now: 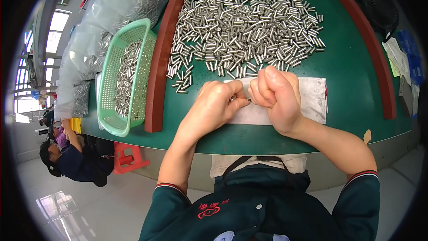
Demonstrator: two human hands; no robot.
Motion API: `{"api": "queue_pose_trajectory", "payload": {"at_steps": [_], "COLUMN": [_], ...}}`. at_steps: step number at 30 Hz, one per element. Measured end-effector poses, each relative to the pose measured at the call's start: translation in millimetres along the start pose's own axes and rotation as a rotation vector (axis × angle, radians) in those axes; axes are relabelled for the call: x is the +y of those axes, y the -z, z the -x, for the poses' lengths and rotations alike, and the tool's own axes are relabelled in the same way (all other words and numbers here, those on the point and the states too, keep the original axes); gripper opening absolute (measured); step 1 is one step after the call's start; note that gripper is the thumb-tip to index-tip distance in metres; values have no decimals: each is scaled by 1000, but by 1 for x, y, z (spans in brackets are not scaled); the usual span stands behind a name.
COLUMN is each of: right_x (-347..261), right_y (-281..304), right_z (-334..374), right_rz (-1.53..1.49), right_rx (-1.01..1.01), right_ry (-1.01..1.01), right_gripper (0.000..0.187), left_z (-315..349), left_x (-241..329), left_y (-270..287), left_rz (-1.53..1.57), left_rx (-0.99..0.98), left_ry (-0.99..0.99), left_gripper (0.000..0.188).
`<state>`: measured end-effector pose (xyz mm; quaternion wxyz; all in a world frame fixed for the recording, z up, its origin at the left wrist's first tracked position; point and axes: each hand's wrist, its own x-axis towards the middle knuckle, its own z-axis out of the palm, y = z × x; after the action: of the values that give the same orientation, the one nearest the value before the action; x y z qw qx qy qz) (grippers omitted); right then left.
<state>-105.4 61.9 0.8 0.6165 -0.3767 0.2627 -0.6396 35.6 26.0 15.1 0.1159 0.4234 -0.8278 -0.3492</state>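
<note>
My left hand [213, 103] is closed, thumb and finger pinching a small shiny metal pin [248, 100]. Right beside it, my right hand [280, 98] is curled into a fist with the thumb on top. Its fingers come close to the end of the pin, and whatever they hold is hidden. Under both hands lies a stained white cloth [314, 100] on the green tabletop [209, 140]. Just beyond spreads a large heap of short metal pins [249, 27], with a few loose ones near my left hand.
Dark red wooden rails [157, 80] border the work area on the left, back and right. A light green plastic basket [107, 102] of pins stands outside the left rail. Clear bags [129, 2] of pins lie behind it. A black fan [379, 6] sits far right; other people [76, 163] sit at left.
</note>
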Motion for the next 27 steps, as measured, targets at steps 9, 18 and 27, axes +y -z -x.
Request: {"api": "queue_pose_trajectory", "payload": {"at_steps": [9,18,27], "right_x": [-3,-1,-2], "right_y": [7,7,6], "right_z": [4,2,0], "right_rz": [-108,-108,-106], "right_rx": [-22,-21,-21], "right_ry": [-48,-47,-52], "right_gripper": [39,40,40], "left_z": [4,-3,-3], "left_x": [-23,-35,-34], "left_y": [15,14,17], "left_rz": [1466,1605,1623], "left_rx": [-136,-30,30], "left_ry": [174,254,293], "left_gripper": [7,13,17]}}
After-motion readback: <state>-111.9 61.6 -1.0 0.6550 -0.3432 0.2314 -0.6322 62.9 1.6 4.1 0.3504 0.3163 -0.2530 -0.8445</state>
